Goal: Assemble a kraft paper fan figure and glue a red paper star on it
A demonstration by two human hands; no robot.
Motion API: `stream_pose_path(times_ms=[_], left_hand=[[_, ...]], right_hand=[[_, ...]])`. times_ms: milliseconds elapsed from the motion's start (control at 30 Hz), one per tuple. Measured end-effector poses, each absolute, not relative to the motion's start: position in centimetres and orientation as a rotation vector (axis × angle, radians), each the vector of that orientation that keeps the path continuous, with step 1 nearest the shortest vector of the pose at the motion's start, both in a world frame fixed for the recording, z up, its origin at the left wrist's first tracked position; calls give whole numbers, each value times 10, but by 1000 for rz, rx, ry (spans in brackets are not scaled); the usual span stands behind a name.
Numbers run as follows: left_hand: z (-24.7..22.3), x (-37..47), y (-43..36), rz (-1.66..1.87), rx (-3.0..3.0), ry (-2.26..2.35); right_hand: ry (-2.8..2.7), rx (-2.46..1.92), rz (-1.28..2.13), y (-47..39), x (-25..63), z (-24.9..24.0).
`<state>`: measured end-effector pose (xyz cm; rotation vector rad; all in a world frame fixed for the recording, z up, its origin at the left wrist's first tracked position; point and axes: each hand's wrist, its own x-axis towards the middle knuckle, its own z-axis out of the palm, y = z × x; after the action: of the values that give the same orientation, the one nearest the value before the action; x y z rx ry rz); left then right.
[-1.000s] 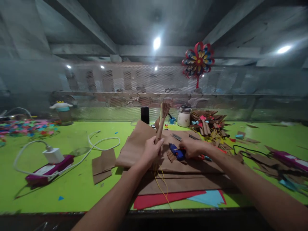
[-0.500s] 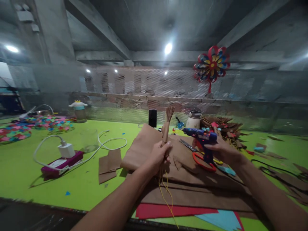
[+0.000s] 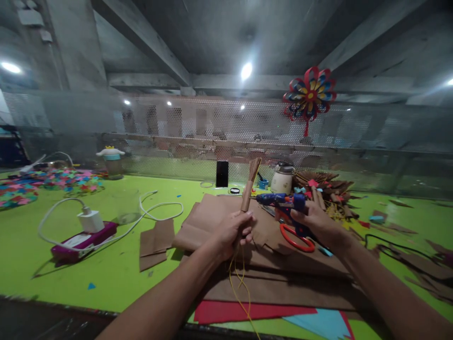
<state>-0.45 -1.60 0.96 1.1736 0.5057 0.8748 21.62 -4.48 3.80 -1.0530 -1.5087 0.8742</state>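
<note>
My left hand (image 3: 236,232) is closed round the lower part of a rolled brown paper bundle (image 3: 248,189) that stands upright, leaning slightly right, its top fringed. Yellow string (image 3: 244,288) dangles below that hand. My right hand (image 3: 314,219) grips a dark blue glue gun (image 3: 283,200), its nozzle pointing left at the side of the paper bundle. Whether the tip touches the paper I cannot tell. Beneath the glue gun lie scissors with red-orange handles (image 3: 299,240), partly hidden. Brown paper sheets (image 3: 279,278) are stacked under both hands.
A purple power strip (image 3: 83,243) with a white plug and cable lies left, beside a clear glass (image 3: 127,208). Behind stand a phone (image 3: 222,174) and a pale jar (image 3: 282,178). Finished-looking brown paper pieces (image 3: 329,191) pile up right. Red paper (image 3: 255,311) sits in front.
My right hand has brought the glue gun left, so its nozzle is now beside the paper bundle. The bundle leans a little more to the right. The view has shifted slightly.
</note>
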Motion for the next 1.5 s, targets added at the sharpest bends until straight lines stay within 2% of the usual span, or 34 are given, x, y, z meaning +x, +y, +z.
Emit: stream_pose_path(times_ms=[567,1500], left_hand=[[7,-2,-17,888,1141,456],[12,-3,-18,869,1114,463]], right_hand=[[-1815,-1001,808,-44,221,38],[-1788,-1051,772,-47,220,43]])
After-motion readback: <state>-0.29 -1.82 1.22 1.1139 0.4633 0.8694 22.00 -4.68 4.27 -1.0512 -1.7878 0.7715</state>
